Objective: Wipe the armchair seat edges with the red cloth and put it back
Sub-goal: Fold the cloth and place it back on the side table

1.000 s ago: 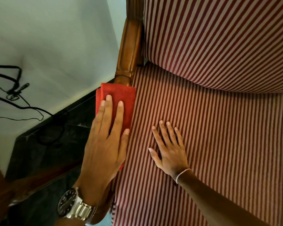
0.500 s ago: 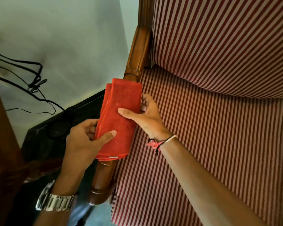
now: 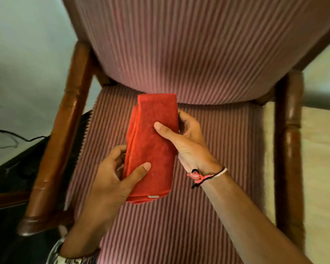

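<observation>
A folded red cloth [image 3: 152, 145] is held lengthwise above the middle of the armchair's striped seat [image 3: 217, 134]. My left hand [image 3: 114, 180] grips its lower left edge, thumb on top. My right hand [image 3: 183, 138] holds its upper right edge, thumb pressed on the top face. The cloth's far end nears the striped backrest [image 3: 189, 50]. A small grey tag shows at the cloth's near end.
Wooden armrests stand on both sides: the left armrest [image 3: 65, 130] and the right armrest [image 3: 289, 141]. A dark floor patch [image 3: 10, 168] and black cables [image 3: 6, 136] lie beyond the left armrest. A pale wall surrounds the chair.
The cloth left the seat's left edge by the armrest; both hands took it up and carried it right, over the seat's middle. The view shifted to show the whole chair.
</observation>
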Available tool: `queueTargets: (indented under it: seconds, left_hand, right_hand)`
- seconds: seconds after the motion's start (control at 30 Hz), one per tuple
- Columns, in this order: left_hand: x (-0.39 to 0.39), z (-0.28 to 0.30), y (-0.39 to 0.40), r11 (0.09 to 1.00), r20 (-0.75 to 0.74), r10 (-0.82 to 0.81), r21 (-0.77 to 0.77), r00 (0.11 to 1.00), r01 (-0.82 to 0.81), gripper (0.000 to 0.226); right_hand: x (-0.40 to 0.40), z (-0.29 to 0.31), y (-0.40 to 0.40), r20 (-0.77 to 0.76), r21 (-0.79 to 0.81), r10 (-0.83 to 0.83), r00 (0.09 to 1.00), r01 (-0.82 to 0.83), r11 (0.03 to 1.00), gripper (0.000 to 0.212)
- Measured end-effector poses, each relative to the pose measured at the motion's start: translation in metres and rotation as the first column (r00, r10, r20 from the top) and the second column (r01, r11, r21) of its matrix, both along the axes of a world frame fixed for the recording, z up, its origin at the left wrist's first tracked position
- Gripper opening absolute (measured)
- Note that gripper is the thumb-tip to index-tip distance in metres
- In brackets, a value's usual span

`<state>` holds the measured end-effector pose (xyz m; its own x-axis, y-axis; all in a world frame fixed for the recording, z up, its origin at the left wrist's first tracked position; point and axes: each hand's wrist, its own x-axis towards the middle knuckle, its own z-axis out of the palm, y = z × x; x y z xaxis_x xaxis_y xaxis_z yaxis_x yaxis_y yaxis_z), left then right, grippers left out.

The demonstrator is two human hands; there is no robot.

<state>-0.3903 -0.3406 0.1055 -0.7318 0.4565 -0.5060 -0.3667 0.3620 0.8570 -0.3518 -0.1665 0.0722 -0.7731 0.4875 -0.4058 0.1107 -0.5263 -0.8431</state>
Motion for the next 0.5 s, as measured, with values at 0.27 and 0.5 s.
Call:
queueTargets:
  seconds: [0.27,0.5]
  left_hand:
    - [0.155,0.004,0.157,0.986,0.074,-0.136,0.103,0.988,0.128,0.046]
    - [0.289,-0.009,0.271,0.982,0.119,-0.164,0.115,0.979,0.15,0.044]
  right_hand:
    - [0.177,0.028,0.153,-0.01,0.013,-0.143,0.99,0.143,0.99,0.036]
    - [0.311,0.017,0.265,0.099,0.028,-0.123,0.987,0.121,0.992,0.031]
